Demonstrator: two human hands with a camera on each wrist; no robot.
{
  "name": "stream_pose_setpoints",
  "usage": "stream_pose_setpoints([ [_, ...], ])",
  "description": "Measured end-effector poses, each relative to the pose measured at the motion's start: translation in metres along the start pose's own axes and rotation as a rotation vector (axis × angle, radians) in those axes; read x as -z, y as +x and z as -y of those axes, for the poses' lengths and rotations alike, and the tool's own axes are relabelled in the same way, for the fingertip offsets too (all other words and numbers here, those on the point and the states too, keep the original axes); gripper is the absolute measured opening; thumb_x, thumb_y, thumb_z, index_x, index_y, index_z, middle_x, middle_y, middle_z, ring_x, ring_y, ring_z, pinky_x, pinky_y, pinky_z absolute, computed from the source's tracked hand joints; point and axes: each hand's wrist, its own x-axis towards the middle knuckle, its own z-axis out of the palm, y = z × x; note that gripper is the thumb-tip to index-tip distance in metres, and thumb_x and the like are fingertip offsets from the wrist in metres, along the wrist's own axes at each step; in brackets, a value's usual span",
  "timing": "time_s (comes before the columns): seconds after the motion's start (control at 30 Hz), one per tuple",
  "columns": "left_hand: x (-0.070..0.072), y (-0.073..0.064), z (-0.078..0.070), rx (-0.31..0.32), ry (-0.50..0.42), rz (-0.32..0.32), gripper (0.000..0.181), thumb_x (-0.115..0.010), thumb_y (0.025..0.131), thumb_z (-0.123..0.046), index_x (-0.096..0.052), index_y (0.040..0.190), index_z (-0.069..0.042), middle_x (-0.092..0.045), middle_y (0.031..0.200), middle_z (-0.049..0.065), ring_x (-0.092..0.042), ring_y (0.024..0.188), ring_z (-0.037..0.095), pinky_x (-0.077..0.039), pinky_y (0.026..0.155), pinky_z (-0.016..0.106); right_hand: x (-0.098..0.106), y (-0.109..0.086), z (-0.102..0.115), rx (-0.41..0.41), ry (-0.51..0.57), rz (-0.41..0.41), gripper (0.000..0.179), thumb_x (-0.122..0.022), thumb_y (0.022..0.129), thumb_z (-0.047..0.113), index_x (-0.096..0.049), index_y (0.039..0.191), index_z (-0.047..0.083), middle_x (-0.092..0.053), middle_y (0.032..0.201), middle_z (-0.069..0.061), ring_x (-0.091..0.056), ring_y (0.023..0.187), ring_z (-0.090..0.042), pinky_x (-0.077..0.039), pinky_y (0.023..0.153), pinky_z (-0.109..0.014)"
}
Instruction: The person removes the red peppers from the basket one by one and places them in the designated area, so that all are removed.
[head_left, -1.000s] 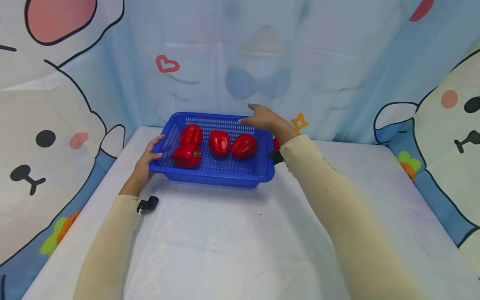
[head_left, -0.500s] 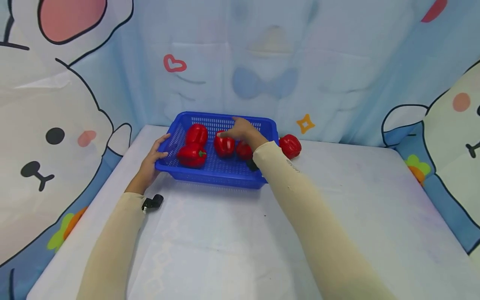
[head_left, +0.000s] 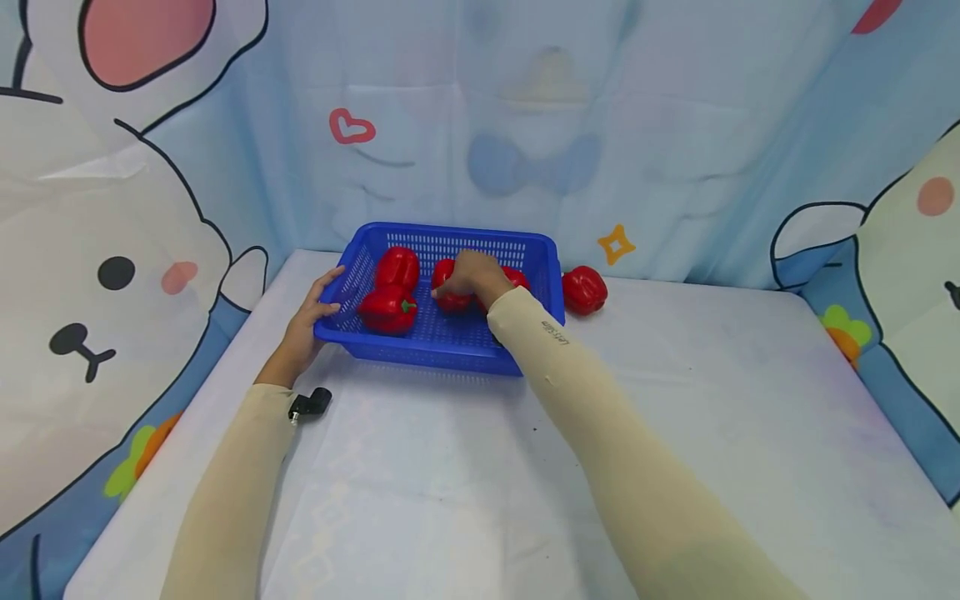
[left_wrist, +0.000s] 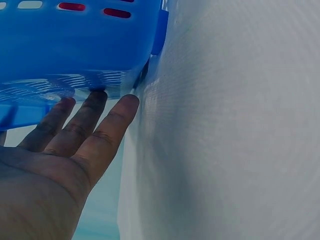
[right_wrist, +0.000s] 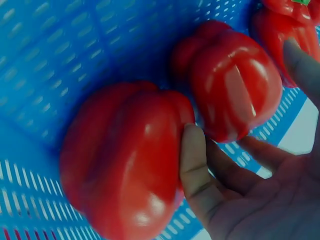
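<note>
A blue plastic basket (head_left: 420, 357) holds several red bell peppers. My left hand (head_left: 302, 327) rests on its left end; the left wrist view has straight fingers (left_wrist: 107, 132) against the outer wall. Inside the basket, my right hand (head_left: 476, 277) reaches down over the middle bell pepper (right_wrist: 235, 85). Its thumb and fingers are spread on either side of that pepper, and a gap shows at the thumb. One fingertip lies against the neighbouring bell pepper (right_wrist: 130, 165). At the left end lie a bell pepper (head_left: 397, 268) and another with a green stem (head_left: 387, 311).
Outside the basket, against its right end, another red bell pepper (head_left: 584, 290) lies on the white-covered table (head_left: 675, 400). A blue cartoon-print curtain (head_left: 420, 100) hangs close behind. Black wrist camera (head_left: 311, 403) sits on the left sleeve.
My right hand has moved from above the basket's back right edge leftward and down to the middle pepper. This uncovers the pepper outside. My left hand stays at the basket's left end.
</note>
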Motion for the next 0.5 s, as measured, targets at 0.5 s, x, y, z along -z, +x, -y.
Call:
stream_pose_setpoints([
  [0.5,-0.0010,-0.0011,-0.0022,0.016,0.001,-0.011,0.064,-0.034,0.096,-0.016,-0.021,0.154,-0.041,-0.004,0.167,0.003,-0.017,0.150,0.037,-0.021,0.119,0.058,-0.0007,-0.0028,0.0033,0.007,-0.019,0.040,0.080,-0.079,0.082,0.026,-0.038,0.150,0.018,-0.052,0.139,-0.013,-0.050,0.124,-0.032,-0.045,0.107,-0.051],
])
